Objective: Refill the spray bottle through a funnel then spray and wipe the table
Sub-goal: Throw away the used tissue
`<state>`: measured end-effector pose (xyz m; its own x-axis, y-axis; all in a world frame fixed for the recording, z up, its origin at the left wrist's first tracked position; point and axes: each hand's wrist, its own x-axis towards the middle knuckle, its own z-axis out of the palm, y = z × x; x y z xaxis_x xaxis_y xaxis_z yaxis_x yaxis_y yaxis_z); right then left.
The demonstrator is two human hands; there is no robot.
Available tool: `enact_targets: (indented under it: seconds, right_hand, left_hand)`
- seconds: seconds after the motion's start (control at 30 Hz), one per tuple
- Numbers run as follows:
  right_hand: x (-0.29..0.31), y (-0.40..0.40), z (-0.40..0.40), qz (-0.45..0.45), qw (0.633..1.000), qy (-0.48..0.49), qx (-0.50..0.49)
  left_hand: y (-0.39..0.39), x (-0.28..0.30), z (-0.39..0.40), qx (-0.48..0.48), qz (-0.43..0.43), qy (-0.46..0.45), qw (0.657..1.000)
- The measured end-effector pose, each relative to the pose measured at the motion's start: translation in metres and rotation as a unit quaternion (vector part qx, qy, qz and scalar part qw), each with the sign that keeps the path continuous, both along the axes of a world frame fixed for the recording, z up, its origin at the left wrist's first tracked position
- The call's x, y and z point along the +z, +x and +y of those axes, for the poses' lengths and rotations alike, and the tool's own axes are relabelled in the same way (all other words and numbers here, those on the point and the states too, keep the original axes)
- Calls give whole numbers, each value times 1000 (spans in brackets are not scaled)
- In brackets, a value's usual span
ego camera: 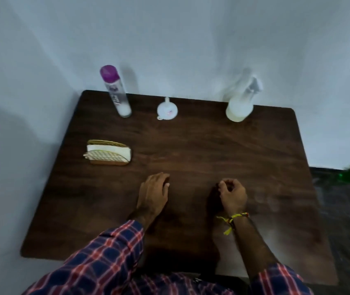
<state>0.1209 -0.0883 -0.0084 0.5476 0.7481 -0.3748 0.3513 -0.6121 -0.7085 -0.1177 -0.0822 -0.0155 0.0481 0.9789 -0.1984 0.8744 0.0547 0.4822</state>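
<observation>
Head view: the spray bottle [239, 110] is seen upright at the far right of the surface [191, 145], well beyond the right hand [232, 195], the nearer grip, loosely curled and empty. The funnel [167, 111] lies far centre; the left hand [153, 192] rests flat, holding nothing.

We find one label only, on the purple-capped bottle [116, 91] left of the funnel [167, 110]; its slanted script is too blurred to read.
</observation>
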Motion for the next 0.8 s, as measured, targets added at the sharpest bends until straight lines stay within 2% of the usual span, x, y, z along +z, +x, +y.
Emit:
enact_targets:
  seconds: [0.17, 0.3, 0.4, 0.53, 0.67, 0.8]
  right_hand:
    - [21, -29, 9, -53, 995, -46, 72]
    - [25, -46, 6, -96, 970, -67, 216]
    - [36, -71, 17, -90, 944, -31, 317]
    - [51, -126, 48, -75, 907, 34, 413]
    - [60, -200, 87, -81, 869, 50, 485]
    - [58, -262, 114, -152, 822, 52, 546]
  left_hand:
    - [-18, 12, -1, -7, -31, -53, 998]
    - [-27, 21, -13, 41, -10, -82, 996]
    - [-41, 26, -26, 95, 16, -118, 988]
    - [-62, 26, -38, 115, 51, -149, 981]
    - [-75, 18, -42, 53, 45, -190, 979]
    - [-83, 11, -42, 14, 29, -204, 978]
